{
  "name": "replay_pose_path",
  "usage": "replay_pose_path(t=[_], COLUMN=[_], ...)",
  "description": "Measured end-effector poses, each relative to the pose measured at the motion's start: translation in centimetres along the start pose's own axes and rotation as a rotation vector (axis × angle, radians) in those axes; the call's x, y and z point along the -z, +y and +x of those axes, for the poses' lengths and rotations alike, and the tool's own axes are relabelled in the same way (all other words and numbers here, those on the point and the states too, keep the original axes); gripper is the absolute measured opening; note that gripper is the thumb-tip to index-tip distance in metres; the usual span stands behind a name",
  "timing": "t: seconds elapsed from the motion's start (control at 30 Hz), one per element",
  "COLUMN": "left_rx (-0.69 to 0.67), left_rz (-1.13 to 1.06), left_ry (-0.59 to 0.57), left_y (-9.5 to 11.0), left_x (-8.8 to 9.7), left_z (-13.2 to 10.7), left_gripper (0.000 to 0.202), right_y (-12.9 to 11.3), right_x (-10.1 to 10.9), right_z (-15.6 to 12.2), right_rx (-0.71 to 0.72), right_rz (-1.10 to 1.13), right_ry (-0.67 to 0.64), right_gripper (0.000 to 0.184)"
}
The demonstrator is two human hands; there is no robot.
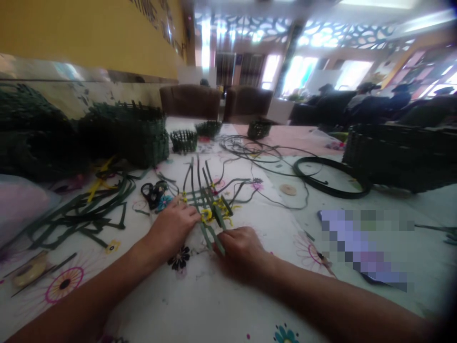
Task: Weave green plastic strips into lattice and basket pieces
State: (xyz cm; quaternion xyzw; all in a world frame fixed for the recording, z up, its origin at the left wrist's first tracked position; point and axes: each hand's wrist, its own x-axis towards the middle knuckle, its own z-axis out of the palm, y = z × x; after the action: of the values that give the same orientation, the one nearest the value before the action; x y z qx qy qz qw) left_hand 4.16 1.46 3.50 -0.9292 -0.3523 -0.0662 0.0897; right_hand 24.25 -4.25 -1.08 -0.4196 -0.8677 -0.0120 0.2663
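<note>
On the tablecloth in front of me lies a small open lattice of dark green strips [209, 197], with yellow ties [206, 215] at several crossings. Long strip ends stick out at its far and right sides. My left hand [178, 221] is at the left edge of the lattice, fingers bent over it and pressed together. At the near side, my right hand [244, 245] is closed round the lower ends of the green strips; its fingertips are partly hidden. Black-handled scissors [153, 194] lie just beyond my left hand.
Loose green strips [117, 209] are heaped to the left. Large woven baskets [139, 136] stand behind them, another basket [396, 157] at right. Small baskets [183, 141], a coil [330, 176] and loose strands lie farther back. A pixelated flat object [360, 247] lies at right.
</note>
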Motion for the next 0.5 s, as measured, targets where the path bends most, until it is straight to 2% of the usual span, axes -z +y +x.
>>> replay_pose_path(t=[0.07, 0.27, 0.37, 0.5], left_rx=[0.025, 0.118, 0.038, -0.082], left_rz=[-0.012, -0.145, -0.241, -0.257], left_ry=[0.109, 0.384, 0.503, 0.653], left_y=[-1.1, -4.6, -5.9, -6.2], left_x=[-0.2, -1.5, -1.9, -1.5], left_z=[-0.1, -0.1, -0.2, -0.6], left_gripper=[0.025, 0.026, 0.025, 0.02], right_y=[0.0, 1.1, 1.7, 3.0], right_x=[0.5, 0.8, 0.7, 0.2], right_z=[0.2, 1.0, 1.2, 1.4], right_rx=[-0.046, -0.336, -0.41, -0.472], right_rz=[0.04, 0.144, 0.155, 0.302], right_ry=[-0.011, -0.109, -0.105, 0.029], right_gripper=[0.039, 0.042, 0.036, 0.019])
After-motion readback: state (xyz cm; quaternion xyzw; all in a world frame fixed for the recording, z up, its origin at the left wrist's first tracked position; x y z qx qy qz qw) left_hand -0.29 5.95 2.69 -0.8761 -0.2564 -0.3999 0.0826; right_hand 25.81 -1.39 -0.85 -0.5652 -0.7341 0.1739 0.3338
